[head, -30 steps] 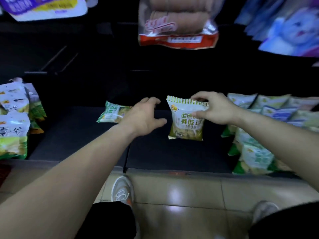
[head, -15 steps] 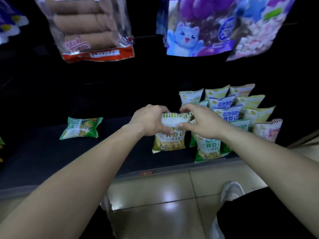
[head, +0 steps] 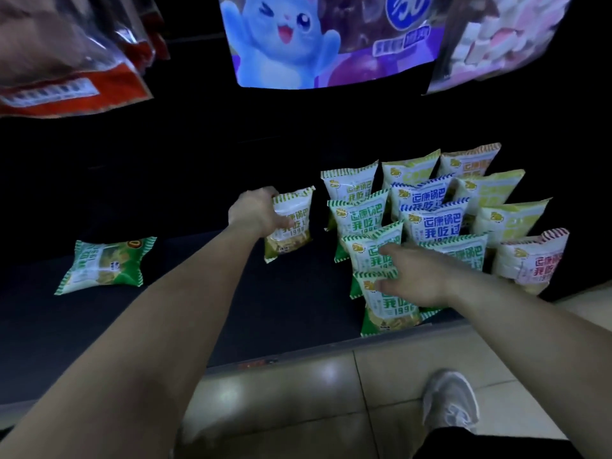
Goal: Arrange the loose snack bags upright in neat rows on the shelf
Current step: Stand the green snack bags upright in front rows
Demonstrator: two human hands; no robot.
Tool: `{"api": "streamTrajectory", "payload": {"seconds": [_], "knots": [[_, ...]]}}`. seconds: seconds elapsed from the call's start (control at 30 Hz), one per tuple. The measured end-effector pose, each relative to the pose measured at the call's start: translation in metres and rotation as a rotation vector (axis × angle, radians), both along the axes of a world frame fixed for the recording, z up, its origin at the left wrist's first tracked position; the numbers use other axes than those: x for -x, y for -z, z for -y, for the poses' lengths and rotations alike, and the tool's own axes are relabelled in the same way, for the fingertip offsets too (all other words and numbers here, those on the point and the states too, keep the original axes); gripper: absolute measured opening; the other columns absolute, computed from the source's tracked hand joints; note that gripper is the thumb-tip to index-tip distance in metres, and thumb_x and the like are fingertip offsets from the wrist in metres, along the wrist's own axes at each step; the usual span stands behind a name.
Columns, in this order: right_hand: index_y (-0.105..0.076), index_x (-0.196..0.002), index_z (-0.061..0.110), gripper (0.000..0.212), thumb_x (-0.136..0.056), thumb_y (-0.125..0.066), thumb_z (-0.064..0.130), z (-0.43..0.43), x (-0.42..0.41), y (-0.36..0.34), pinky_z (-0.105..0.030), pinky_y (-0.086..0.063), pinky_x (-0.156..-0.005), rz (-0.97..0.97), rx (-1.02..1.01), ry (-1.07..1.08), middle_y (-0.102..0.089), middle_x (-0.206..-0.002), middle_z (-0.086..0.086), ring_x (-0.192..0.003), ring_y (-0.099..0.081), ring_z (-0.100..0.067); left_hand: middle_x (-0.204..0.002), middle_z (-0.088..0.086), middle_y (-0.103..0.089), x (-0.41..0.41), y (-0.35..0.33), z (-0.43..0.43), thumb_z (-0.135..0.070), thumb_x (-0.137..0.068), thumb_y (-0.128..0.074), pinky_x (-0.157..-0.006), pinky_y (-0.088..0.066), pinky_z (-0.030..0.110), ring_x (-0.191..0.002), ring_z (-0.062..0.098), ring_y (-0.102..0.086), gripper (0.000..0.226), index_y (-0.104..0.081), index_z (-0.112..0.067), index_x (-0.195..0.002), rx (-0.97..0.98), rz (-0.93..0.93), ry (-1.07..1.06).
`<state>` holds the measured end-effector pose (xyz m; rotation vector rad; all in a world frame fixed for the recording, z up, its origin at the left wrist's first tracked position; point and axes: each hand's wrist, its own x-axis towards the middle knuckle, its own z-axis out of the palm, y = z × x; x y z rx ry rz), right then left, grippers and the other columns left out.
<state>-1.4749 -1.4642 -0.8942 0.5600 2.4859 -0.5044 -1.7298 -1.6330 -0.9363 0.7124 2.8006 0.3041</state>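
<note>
I see one olive bag (head: 291,223) upright, apart left of the rows of standing bags (head: 430,223); a green bag (head: 106,265) lies flat on the shelf (head: 198,293).

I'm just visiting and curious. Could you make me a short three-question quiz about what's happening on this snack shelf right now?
1. True or false: the left hand grips an upright snack bag by its left edge.
2. Which bag lies flat, apart from the rest? A) the green bag at the left of the shelf B) the red-trimmed bag at the right C) the blue-lettered bag
3. What is the right hand doing?

Key:
1. True.
2. A.
3. It reaches to the front bags of the standing rows, fingers spread over the frontmost green bag; whether it grips one cannot be told.
</note>
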Motion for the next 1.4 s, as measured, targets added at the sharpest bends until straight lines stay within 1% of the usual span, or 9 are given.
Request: {"api": "streamTrajectory", "payload": {"seconds": [0.1,0.2,0.3,0.4,0.57,0.77,1.0,1.17,1.4], "knots": [[-0.007,-0.157,0.029,0.082,-0.094,-0.048,0.062,0.006,0.006,0.009,-0.043,-0.042,-0.101,0.032,0.002,-0.022,-0.020,-0.163,-0.005,-0.140,-0.038,-0.029,-0.131,0.005,-0.059,0.020,0.023,-0.019,-0.059,-0.068,-0.080,-0.081,-0.054,0.042,-0.118,0.027,-0.055,0.085,-0.045,-0.031,-0.141,-0.005,0.012,-0.009],[-0.004,-0.157,0.028,0.083,-0.094,-0.045,0.064,0.006,0.009,0.014,-0.044,-0.041,-0.104,0.066,0.013,-0.021,-0.018,-0.163,-0.004,-0.143,-0.034,-0.028,-0.134,0.008,-0.054,0.031,0.041,-0.035,-0.059,-0.069,-0.079,-0.086,-0.053,0.046,-0.123,0.029,-0.049,0.086,-0.045,-0.029,-0.142,-0.002,0.012,0.006],[-0.005,-0.158,0.028,0.083,-0.094,-0.046,0.063,0.000,0.010,0.016,-0.044,-0.042,-0.104,0.077,0.020,0.011,-0.015,-0.165,-0.003,-0.143,-0.034,-0.027,-0.138,0.008,-0.046,0.038,0.051,-0.046,-0.058,-0.073,-0.076,-0.086,-0.049,0.046,-0.127,0.032,-0.039,0.081,-0.046,-0.027,-0.142,0.016,-0.039,0.038],[-0.005,-0.158,0.028,0.084,-0.094,-0.046,0.065,-0.003,0.009,0.018,-0.045,-0.042,-0.104,0.094,0.019,0.024,-0.014,-0.165,-0.004,-0.142,-0.035,-0.027,-0.139,0.007,-0.046,0.040,0.055,-0.049,-0.054,-0.077,-0.075,-0.085,-0.047,0.046,-0.128,0.033,-0.036,0.075,-0.047,-0.027,-0.141,-0.007,-0.081,0.027],[-0.008,-0.157,0.029,0.083,-0.093,-0.047,0.064,0.001,0.010,0.019,-0.044,-0.041,-0.104,0.102,0.015,0.023,-0.018,-0.164,-0.003,-0.142,-0.035,-0.027,-0.126,0.006,-0.056,0.033,0.052,-0.055,-0.051,-0.080,-0.073,-0.086,-0.045,0.043,-0.123,0.033,-0.038,0.065,-0.053,-0.022,-0.136,-0.043,-0.155,0.035],[-0.010,-0.157,0.030,0.080,-0.094,-0.047,0.062,0.010,0.017,0.017,-0.046,-0.042,-0.103,0.106,-0.001,-0.003,-0.020,-0.163,0.000,-0.141,-0.036,-0.028,-0.125,0.007,-0.055,0.025,0.047,-0.071,-0.047,-0.083,-0.072,-0.081,-0.045,0.041,-0.126,0.032,-0.037,0.064,-0.049,-0.020,-0.136,-0.052,-0.141,0.038],[-0.013,-0.157,0.028,0.079,-0.094,-0.048,0.061,0.016,0.029,0.015,-0.042,-0.041,-0.103,0.079,-0.020,-0.029,-0.020,-0.163,-0.002,-0.142,-0.035,-0.027,-0.136,0.014,-0.045,0.017,0.044,-0.056,-0.052,-0.080,-0.072,-0.099,-0.041,0.046,-0.127,0.034,-0.039,0.076,-0.042,-0.014,-0.139,0.030,-0.304,0.059],[-0.023,-0.154,0.025,0.074,-0.094,-0.048,0.061,0.032,0.046,0.002,-0.040,-0.047,-0.092,0.041,-0.059,-0.086,-0.029,-0.157,-0.004,-0.132,-0.045,-0.028,-0.141,0.013,-0.043,0.013,0.012,-0.013,-0.056,-0.083,-0.067,-0.099,-0.041,0.045,-0.130,0.033,-0.037,0.077,-0.039,-0.016,-0.143,0.051,-0.230,0.133],[-0.027,-0.152,0.025,0.071,-0.093,-0.050,0.057,0.092,0.079,-0.025,-0.040,-0.045,-0.092,-0.125,-0.112,-0.198,-0.033,-0.155,-0.004,-0.133,-0.044,-0.027,-0.145,0.005,-0.040,-0.012,-0.069,0.106,-0.060,-0.089,-0.055,-0.100,-0.044,0.045,-0.129,0.027,-0.041,0.067,-0.039,-0.025,-0.144,0.352,0.027,0.258]]}}
